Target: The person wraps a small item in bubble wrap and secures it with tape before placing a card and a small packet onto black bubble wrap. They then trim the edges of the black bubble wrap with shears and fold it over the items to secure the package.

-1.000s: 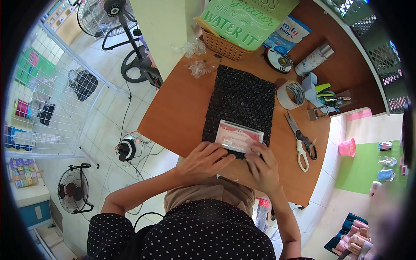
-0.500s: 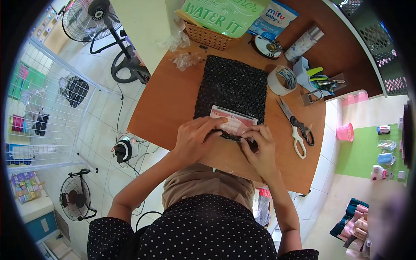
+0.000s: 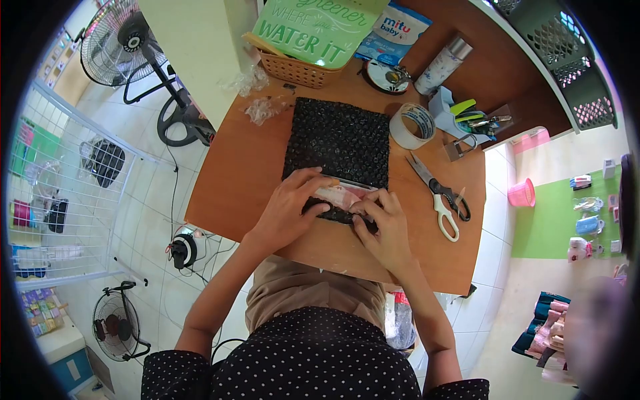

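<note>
A sheet of black bubble wrap [image 3: 339,139] lies on the wooden desk in front of me. On its near end is a flat pink-and-white box [image 3: 341,194], partly hidden by my fingers. My left hand [image 3: 287,208] grips the left end of the box and the wrap's near edge, fingers over the top and thumb at the near side. At the right end, my right hand [image 3: 383,230] has its thumb and fingers closed on the folded-up near edge of the wrap, against the box.
Right of the wrap are a tape roll [image 3: 412,126] and scissors [image 3: 437,197]. Behind stand a brown basket [image 3: 300,71], a spray bottle [image 3: 443,65] and a blue pen holder [image 3: 448,110]. Crumpled clear plastic [image 3: 265,111] lies at the desk's back left. A fan [image 3: 120,320] stands on the floor.
The wrap's near edge has come up further against the box, and less of the box's pink face shows. Both hands stay at its ends. The whole view has shifted slightly.
</note>
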A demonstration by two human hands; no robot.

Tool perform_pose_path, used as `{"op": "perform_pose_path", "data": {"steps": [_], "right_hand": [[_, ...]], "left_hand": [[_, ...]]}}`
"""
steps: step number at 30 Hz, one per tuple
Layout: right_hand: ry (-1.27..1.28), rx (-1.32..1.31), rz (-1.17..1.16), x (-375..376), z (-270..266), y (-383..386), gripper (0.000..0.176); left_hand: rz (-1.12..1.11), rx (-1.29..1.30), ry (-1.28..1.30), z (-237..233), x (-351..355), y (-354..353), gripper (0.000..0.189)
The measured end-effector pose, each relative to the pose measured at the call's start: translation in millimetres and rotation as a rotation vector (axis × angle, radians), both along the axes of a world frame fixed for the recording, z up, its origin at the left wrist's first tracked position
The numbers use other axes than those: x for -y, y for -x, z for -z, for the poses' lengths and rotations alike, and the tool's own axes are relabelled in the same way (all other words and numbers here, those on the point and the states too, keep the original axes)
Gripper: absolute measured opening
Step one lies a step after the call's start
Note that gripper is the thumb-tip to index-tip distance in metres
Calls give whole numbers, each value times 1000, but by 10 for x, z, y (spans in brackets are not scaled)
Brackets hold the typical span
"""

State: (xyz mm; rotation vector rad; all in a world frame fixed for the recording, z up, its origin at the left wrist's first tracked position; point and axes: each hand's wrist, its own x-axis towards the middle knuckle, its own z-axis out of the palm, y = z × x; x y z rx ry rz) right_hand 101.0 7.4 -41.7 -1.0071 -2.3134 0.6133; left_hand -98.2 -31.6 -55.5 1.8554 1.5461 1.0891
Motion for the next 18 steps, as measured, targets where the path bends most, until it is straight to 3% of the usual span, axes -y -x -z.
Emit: {"op": "perform_pose_path", "data": {"steps": [7, 14, 16, 18], "right_hand": [[31, 43, 9, -180, -153, 107, 9], [-28, -182, -98, -749, -379, 1120, 9], [-118, -176, -142, -962, -304, 1540, 12], [-366, -68, -175, -1106, -275, 1918, 23]], "left_hand": [[-45, 102, -117, 141, 37, -70, 40], [-116, 246, -71, 154, 56, -391, 40], [-130, 240, -158, 252, 37, -431, 41], [-138, 249, -164, 279, 43, -432, 38]]}}
